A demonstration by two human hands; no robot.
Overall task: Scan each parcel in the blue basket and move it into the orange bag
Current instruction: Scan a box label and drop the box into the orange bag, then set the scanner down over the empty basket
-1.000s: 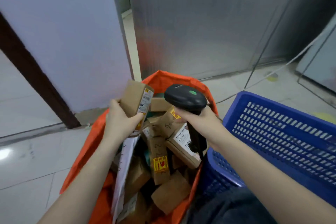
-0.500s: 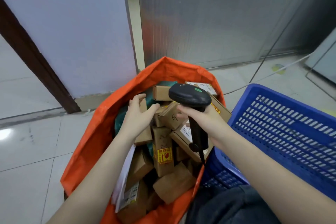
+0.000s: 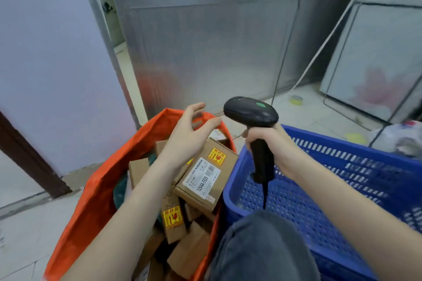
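Observation:
The orange bag (image 3: 96,191) stands at the lower left, filled with several brown cardboard parcels. The topmost parcel (image 3: 205,175) carries a white label and a yellow sticker. My left hand (image 3: 187,137) hovers over the bag with its fingers spread and holds nothing. My right hand (image 3: 269,143) grips the handle of a black barcode scanner (image 3: 251,113), held above the near left corner of the blue basket (image 3: 342,166). The basket's visible floor shows no parcel.
A metal door panel (image 3: 205,52) and a pale wall (image 3: 45,63) rise behind the bag. My dark-trousered knee (image 3: 262,246) sits between bag and basket. A grey cabinet (image 3: 376,63) and a plastic-wrapped bundle (image 3: 402,139) stand at the right.
My left hand carried a small labelled box down into the orange bag, let go of it and rose empty with its fingers spread. The scanner stayed in my right hand, shifting toward the basket.

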